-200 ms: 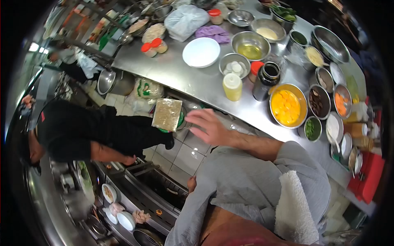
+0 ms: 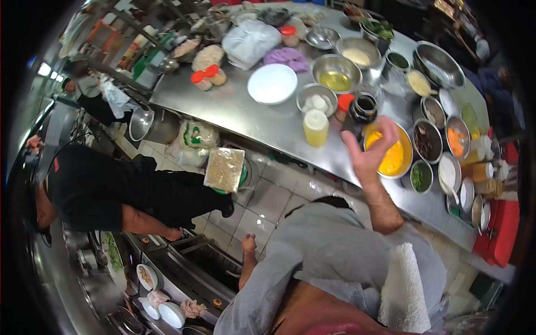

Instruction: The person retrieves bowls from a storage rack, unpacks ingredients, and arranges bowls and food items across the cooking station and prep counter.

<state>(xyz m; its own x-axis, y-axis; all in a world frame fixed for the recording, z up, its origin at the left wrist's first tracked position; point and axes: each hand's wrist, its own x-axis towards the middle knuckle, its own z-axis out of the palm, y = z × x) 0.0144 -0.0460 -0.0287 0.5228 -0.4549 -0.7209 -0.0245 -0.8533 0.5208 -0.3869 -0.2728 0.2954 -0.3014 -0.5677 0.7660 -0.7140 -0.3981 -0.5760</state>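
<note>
Right hand [image 2: 371, 151] is spread open with nothing in it, right in front of the yolk bowl [image 2: 410, 146] on the steel table [image 2: 223, 103]. Left hand [image 2: 249, 243] is half-curled above the floor [image 2: 279, 195], too small to tell if it's holding anything.

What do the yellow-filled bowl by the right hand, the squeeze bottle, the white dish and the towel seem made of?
Yellow-filled bowl: shiny metal, probably stainless steel; its grey wall reflects light.
Squeeze bottle: likely translucent plastic; yellow seems to show through.
White dish: smooth, perhaps ceramic or plastic; its even white leaves that open.
Towel: fluffy cloth, likely cotton; the pile shows.
</note>
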